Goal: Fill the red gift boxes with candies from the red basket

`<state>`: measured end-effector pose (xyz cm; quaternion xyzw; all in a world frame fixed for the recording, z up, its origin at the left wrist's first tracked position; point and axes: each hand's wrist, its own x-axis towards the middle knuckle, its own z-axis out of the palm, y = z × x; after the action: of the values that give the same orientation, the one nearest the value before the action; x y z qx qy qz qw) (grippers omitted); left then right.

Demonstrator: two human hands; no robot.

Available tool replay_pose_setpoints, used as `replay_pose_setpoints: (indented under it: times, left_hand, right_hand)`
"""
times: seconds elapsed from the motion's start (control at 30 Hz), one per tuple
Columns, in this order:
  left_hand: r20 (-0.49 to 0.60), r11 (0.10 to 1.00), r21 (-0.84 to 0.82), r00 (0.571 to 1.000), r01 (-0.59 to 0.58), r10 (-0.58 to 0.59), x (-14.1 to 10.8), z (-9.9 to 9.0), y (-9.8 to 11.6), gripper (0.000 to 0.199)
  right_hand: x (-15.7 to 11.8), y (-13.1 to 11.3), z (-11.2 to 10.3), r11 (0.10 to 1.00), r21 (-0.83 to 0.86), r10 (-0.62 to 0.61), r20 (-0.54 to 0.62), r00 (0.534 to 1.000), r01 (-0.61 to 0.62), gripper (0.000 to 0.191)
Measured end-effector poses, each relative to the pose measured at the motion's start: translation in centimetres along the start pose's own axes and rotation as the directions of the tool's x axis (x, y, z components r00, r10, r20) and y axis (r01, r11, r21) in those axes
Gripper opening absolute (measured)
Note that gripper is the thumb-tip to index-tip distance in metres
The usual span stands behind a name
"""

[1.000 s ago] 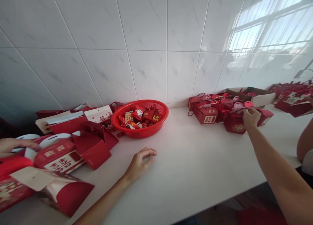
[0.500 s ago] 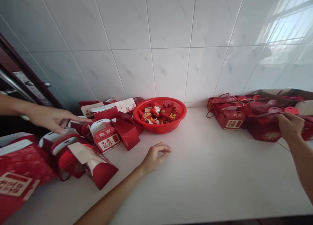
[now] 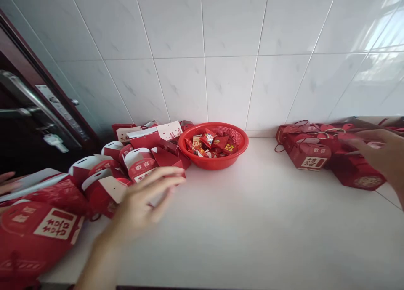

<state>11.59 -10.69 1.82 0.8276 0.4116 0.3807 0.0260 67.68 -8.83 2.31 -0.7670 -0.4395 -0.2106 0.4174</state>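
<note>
My left hand [image 3: 145,201], slightly blurred, reaches over the white tabletop in front of the open boxes. Its fingers are stretched and apart, holding nothing. Behind them is a red gift box [image 3: 142,163] with white characters, partly covered by the hand. A cream-flapped red box [image 3: 107,191] stands beside my wrist. At the right, my right hand [image 3: 380,151] is above a dark red hexagonal box [image 3: 360,170]. Its fingers look loosely extended, partly blurred, with no grip on the box visible. Next to that box stands a closed red gift box [image 3: 309,153] with a double-happiness label.
A red plastic basket [image 3: 214,161] of wrapped sweets stands by the tiled wall. At the front left is a large red box [image 3: 34,235]. Another person's hand [image 3: 6,184] shows at the left edge. A door handle [image 3: 15,112] with keys is beyond.
My left hand has swung left towards the open boxes, its fingers spreading. My right hand has loosened from the hexagonal box's top. The other person's hand has drawn back left. The view has turned left.
</note>
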Motion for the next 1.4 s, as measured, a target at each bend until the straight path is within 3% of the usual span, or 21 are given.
replay_pose_setpoints:
  times: [0.1, 0.17, 0.23, 0.3, 0.37, 0.47, 0.6, 0.7, 0.8, 0.87, 0.93, 1.13, 1.2, 1.3, 1.4]
  left_hand:
    - [-0.203, 0.981, 0.169, 0.977, 0.097, -0.062, -1.4, -4.9, -2.9, 0.030]
    - [-0.141, 0.954, 0.259, 0.983, 0.153, -0.120, -2.4, -6.8, -5.7, 0.032]
    - [-0.078, 0.929, 0.343, 0.989, 0.143, -0.123, -3.2, -7.5, -8.4, 0.035]
    - [-0.048, 0.917, 0.378, 0.992, 0.126, -0.116, -3.5, -7.4, -10.3, 0.033]
    - [-0.018, 0.918, 0.376, 0.992, 0.126, -0.128, -3.3, -7.0, -10.9, 0.029]
    - [0.076, 0.939, 0.310, 0.980, 0.149, -0.181, -2.2, -5.9, -9.6, 0.024]
    - [0.154, 0.975, 0.121, 0.967, 0.184, -0.202, 0.3, -3.3, -6.0, 0.023]
    - [0.127, 0.986, -0.010, 0.978, 0.167, -0.164, 2.5, -0.3, -3.6, 0.025]
    - [0.139, 0.974, -0.111, 0.974, 0.196, -0.180, 4.3, 2.7, -2.0, 0.029]
    - [0.164, 0.954, -0.187, 0.965, 0.234, -0.205, 5.1, 4.2, -1.4, 0.034]
    - [0.215, 0.912, -0.289, 0.948, 0.291, -0.235, 5.8, 5.4, -1.2, 0.040]
    - [0.357, 0.769, -0.464, 0.888, 0.439, -0.292, 7.3, 7.8, -0.9, 0.043]
    - [0.444, 0.731, -0.458, 0.842, 0.506, -0.305, 7.9, 8.4, -0.8, 0.042]
    - [0.613, 0.693, -0.402, 0.739, 0.598, -0.282, 9.0, 8.6, -0.7, 0.040]
    - [0.718, 0.744, -0.346, 0.672, 0.571, -0.182, 10.6, 7.7, -0.9, 0.035]
  right_hand:
    - [-2.3, -5.1, 0.9, 0.966, 0.255, -0.010, 0.179, 0.984, -0.037, 0.012]
    - [-3.8, -7.9, 1.9, 0.924, 0.383, -0.108, 0.262, 0.959, -0.001, 0.010]
    - [-5.3, -10.1, 2.9, 0.880, 0.474, -0.188, 0.326, 0.927, 0.012, 0.009]
    - [-6.9, -12.1, 3.8, 0.823, 0.565, -0.326, 0.391, 0.861, 0.056, 0.010]
    - [-8.4, -14.1, 4.4, 0.757, 0.647, -0.460, 0.423, 0.781, 0.095, 0.015]
    - [-10.5, -17.0, 4.6, 0.650, 0.752, -0.604, 0.426, 0.673, 0.108, 0.018]
    - [-12.8, -20.3, 4.6, 0.505, 0.863, -0.737, 0.417, 0.532, 0.023, 0.015]
    - [-14.3, -22.0, 5.1, 0.451, 0.890, -0.770, 0.423, 0.477, -0.062, 0.017]
    - [-15.8, -23.1, 5.9, 0.465, 0.880, -0.776, 0.459, 0.433, -0.098, 0.039]
    - [-16.5, -23.5, 6.4, 0.489, 0.864, -0.766, 0.492, 0.413, -0.121, 0.047]
    - [-17.0, -23.4, 6.8, 0.517, 0.843, -0.736, 0.527, 0.425, -0.151, 0.039]
    - [-18.1, -21.6, 8.0, 0.554, 0.828, -0.657, 0.499, 0.565, -0.086, 0.025]
    - [-18.7, -21.0, 8.5, 0.560, 0.826, -0.668, 0.497, 0.554, -0.066, 0.025]
    - [-19.4, -20.4, 8.9, 0.554, 0.827, -0.688, 0.521, 0.504, -0.098, 0.027]
    - [-19.5, -20.1, 8.8, 0.533, 0.836, -0.704, 0.526, 0.478, -0.135, 0.034]
